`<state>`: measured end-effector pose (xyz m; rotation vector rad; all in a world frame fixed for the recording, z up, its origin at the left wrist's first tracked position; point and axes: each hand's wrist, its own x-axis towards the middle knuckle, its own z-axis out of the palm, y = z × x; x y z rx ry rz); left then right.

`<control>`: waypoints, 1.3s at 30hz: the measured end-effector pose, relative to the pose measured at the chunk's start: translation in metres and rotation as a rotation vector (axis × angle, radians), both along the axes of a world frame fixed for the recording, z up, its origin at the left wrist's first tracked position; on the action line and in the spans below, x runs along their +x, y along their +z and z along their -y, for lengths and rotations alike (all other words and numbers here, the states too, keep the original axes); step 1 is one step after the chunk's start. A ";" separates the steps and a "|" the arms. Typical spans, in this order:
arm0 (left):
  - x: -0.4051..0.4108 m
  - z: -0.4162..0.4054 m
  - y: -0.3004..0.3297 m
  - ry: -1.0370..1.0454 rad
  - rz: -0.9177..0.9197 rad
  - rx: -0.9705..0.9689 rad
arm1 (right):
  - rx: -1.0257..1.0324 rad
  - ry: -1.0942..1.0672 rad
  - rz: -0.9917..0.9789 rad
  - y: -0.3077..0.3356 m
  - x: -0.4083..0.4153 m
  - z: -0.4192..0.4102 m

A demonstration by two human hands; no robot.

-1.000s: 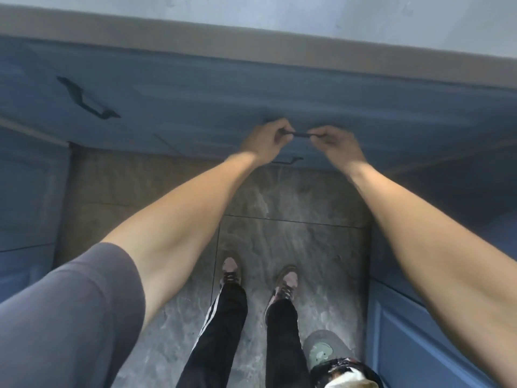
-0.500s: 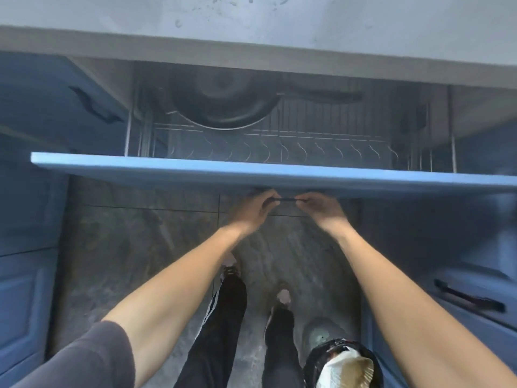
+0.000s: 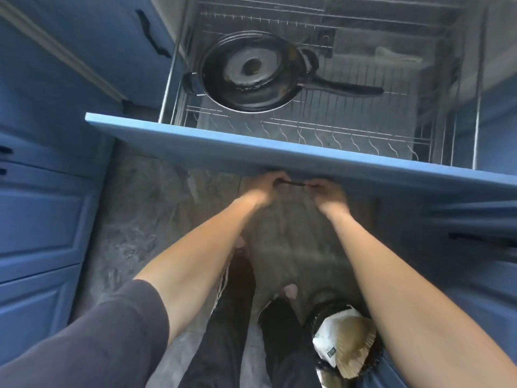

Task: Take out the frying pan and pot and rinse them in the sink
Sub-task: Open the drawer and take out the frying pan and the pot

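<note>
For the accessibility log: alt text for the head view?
Both hands, left hand and right hand, grip the handle of an open blue drawer; its wire rack holds a black frying pan.

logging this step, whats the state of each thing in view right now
drawer: pulled out, wire rack showing
frying pan: lying in the rack's left half, long handle pointing right
pot: under the pan, mostly hidden
left hand: closed on the drawer handle
right hand: closed on the same handle
bin: on the floor, holding rubbish
</note>
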<state>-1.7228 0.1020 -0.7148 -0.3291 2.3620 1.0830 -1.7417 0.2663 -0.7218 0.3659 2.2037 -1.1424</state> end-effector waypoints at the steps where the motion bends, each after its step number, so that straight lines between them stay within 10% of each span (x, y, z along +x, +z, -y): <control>1: 0.006 -0.002 0.001 0.017 0.006 -0.015 | 0.009 0.006 0.006 -0.005 0.008 -0.003; 19: 0.061 -0.003 0.015 -0.240 0.054 -0.161 | 0.012 0.144 -0.018 -0.002 0.047 -0.005; 25: 0.101 0.019 0.119 -0.355 -0.043 -0.101 | 0.012 0.574 -0.005 0.106 0.066 -0.036; 32: 0.067 0.084 0.257 0.025 -0.248 0.151 | -0.204 0.535 -0.081 0.264 0.031 -0.083; 39: -0.045 0.144 0.246 0.002 -0.156 0.046 | -0.156 0.392 -0.223 0.271 -0.056 -0.047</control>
